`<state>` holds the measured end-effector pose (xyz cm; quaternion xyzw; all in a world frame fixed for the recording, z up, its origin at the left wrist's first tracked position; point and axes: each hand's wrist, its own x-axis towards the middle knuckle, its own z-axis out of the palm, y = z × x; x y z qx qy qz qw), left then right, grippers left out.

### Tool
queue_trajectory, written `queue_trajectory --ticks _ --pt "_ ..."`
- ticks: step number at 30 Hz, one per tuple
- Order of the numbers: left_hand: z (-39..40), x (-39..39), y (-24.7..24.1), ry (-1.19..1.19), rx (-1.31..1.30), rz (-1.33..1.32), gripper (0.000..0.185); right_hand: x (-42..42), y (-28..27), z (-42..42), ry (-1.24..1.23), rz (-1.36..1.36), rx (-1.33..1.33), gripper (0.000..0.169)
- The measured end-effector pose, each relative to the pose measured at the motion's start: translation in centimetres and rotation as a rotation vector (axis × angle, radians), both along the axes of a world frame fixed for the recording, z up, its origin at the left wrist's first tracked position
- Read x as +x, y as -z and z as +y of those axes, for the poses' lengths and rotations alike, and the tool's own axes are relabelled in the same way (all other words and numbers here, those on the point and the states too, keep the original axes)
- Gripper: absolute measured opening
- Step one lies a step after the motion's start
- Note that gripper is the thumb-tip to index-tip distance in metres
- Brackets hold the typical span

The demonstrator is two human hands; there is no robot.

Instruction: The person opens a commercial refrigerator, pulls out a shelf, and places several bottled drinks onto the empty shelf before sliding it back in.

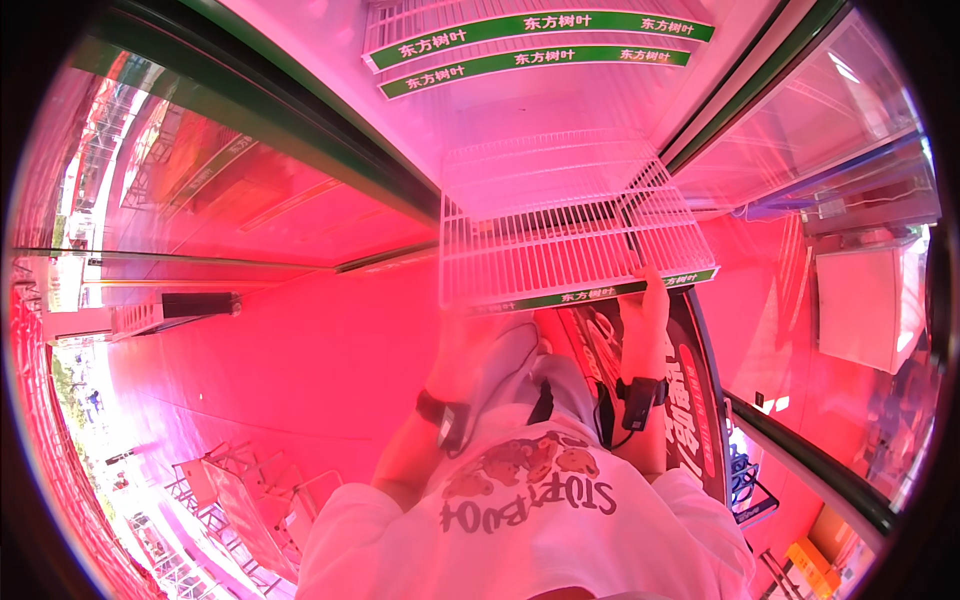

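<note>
A white wire shelf point(555, 259) with a green label strip along its front edge extends out of an upright display cooler point(525, 109). My right hand point(645, 300) grips that front edge near its right end, the thumb lying over the strip. At the left front corner, my left hand point(466, 330) holds the same shelf; pink glare washes out its fingers. Dark bands with small devices are strapped to both of my wrists. Further up inside the cooler sit two more wire shelves point(536, 56) with similar green strips.
Dark-framed glass doors stand swung out at left point(247, 172) and right point(810, 127). A black panel bearing writing point(686, 390) is beside my right arm. Folding tables or chairs point(240, 510) stand lower left, a white box-like cabinet point(859, 307) at right, a yellow item point(814, 566) lower right.
</note>
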<state>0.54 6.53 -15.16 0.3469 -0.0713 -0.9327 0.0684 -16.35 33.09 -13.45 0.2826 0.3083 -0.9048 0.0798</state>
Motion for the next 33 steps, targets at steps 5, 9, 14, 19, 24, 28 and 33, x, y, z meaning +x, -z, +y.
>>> queue_trajectory --ticks 5,9,14,19,24,28,33 --pt "0.3 -1.5 1.9 0.006 0.061 0.092 0.017 -1.2 2.9 1.4 -0.037 0.104 0.000 0.026" --pt "-0.1 -2.1 3.3 -0.022 0.046 0.065 0.018 -1.2 6.5 0.6 -0.091 0.223 0.137 0.009" --pt "-0.3 -3.5 4.8 -0.045 0.017 0.077 0.019 -0.8 6.1 -1.2 -0.086 0.042 0.234 0.008" --pt "-0.6 -5.8 6.4 -0.065 -0.003 0.100 0.020 -3.7 7.5 -2.9 -0.016 0.043 -0.036 0.012" --pt "-1.1 -8.5 8.7 -0.096 -0.032 0.121 0.021 -6.5 12.3 -2.9 -0.060 0.102 -0.097 0.009" --pt "-2.3 -10.2 10.9 -0.136 -0.068 0.134 0.023 -7.5 12.7 -4.0 -0.098 0.089 -0.074 0.007" --pt "-3.3 -12.9 12.1 -0.131 -0.125 0.127 0.029 -10.6 15.1 -5.4 -0.112 0.077 -0.122 0.005"
